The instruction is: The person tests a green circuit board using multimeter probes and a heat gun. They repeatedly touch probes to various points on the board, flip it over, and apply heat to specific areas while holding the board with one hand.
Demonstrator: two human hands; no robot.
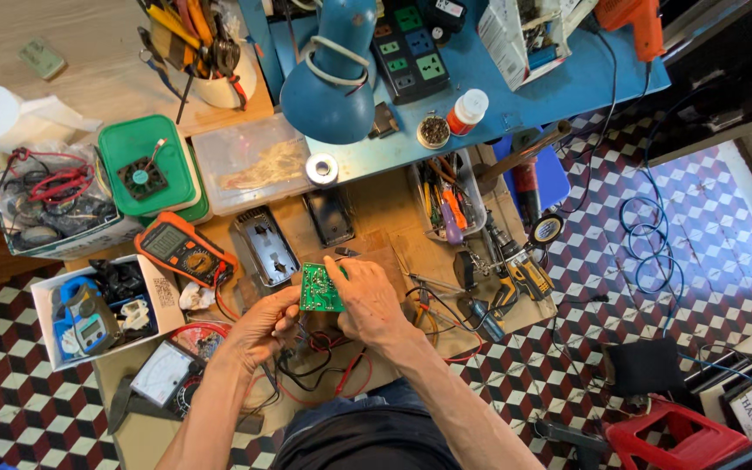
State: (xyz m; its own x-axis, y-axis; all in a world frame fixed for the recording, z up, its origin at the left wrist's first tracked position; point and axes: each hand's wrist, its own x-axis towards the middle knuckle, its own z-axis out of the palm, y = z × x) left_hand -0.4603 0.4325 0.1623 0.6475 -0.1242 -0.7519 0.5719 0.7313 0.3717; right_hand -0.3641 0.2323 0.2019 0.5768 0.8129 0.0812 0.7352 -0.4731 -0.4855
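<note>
Your left hand (265,324) and right hand (367,300) meet over the cardboard-covered bench, both clamped on the green circuit board (320,288): left fingers grip its near left edge, right fingers press its right side. Red and black wires (324,361) tangle just near of the board. Left lies an orange multimeter (183,250); far, two black casing halves (265,245); right, a yellow cordless drill (522,271).
</note>
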